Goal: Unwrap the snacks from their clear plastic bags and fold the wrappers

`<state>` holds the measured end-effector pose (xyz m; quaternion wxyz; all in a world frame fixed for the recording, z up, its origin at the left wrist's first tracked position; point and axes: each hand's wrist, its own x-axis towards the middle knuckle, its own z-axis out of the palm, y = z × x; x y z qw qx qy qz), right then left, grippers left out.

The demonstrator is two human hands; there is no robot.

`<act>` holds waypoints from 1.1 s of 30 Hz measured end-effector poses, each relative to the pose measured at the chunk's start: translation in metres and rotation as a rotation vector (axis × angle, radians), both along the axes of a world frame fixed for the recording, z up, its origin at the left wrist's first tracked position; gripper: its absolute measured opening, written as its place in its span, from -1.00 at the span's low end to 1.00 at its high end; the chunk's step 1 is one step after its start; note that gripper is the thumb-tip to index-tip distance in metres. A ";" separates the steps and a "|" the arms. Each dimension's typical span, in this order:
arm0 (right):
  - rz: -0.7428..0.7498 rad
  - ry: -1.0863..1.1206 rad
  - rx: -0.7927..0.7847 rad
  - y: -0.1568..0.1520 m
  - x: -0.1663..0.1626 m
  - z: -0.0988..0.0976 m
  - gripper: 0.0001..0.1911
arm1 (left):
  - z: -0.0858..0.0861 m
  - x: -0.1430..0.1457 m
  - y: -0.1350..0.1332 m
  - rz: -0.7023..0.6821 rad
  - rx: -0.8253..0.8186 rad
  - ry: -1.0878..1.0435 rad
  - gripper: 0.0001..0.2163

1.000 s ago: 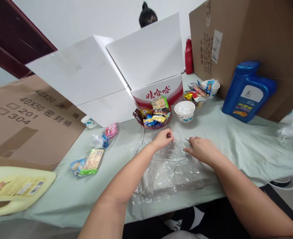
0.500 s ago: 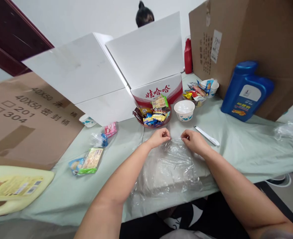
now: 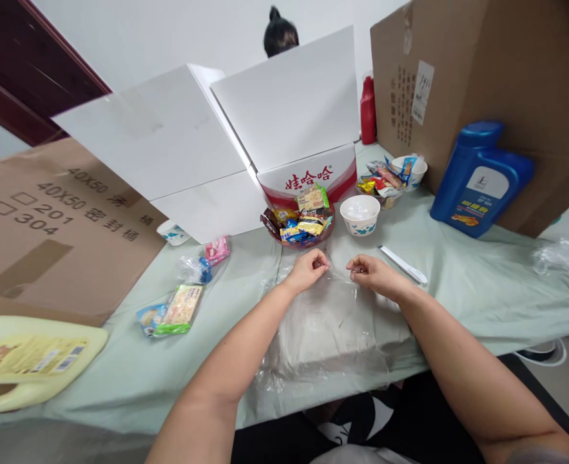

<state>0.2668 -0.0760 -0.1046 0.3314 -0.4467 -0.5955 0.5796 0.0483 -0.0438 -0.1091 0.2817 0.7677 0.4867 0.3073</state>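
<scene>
A crumpled sheet of clear plastic film [image 3: 335, 328] lies on the pale green tablecloth [image 3: 458, 283] right in front of me. My left hand [image 3: 308, 269] pinches the film's far edge with closed fingers. My right hand [image 3: 374, 276] pinches the same edge a little to the right, fingers closed too. A white flat tool [image 3: 403, 264] lies on the cloth just beyond my right hand. Behind my hands stands a brown bowl of wrapped snacks [image 3: 299, 222] and an empty white bowl [image 3: 359, 214].
A white carton [image 3: 245, 142] with open flaps stands behind, a person's head showing above it. A blue jug [image 3: 482, 177], a large brown box [image 3: 487, 77], a red bottle [image 3: 367, 109] and another snack bowl [image 3: 395, 173] are right. Snack packets [image 3: 178, 309], a yellow jug [image 3: 28, 361] and flat cardboard [image 3: 47, 238] are left.
My right hand lifted off the film, uncovering the white tool, and now pinches the film's far edge near my left hand. The film looks pulled flatter.
</scene>
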 end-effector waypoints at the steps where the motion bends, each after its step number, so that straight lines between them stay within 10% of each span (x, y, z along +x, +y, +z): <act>1: 0.002 -0.030 0.001 0.000 0.001 0.001 -0.74 | 0.000 -0.001 -0.002 0.008 0.034 0.012 -0.96; 12: 0.081 0.435 -0.283 -0.011 0.003 0.017 -0.50 | -0.005 0.002 -0.031 -0.021 0.412 0.234 -0.87; 29: 0.077 0.408 -0.274 -0.007 0.009 0.016 -0.50 | -0.004 -0.006 -0.032 -0.074 0.505 0.410 -0.82; 33: -0.190 0.162 -0.059 0.005 0.021 0.010 -0.65 | -0.004 -0.008 -0.029 -0.059 0.487 0.419 -0.84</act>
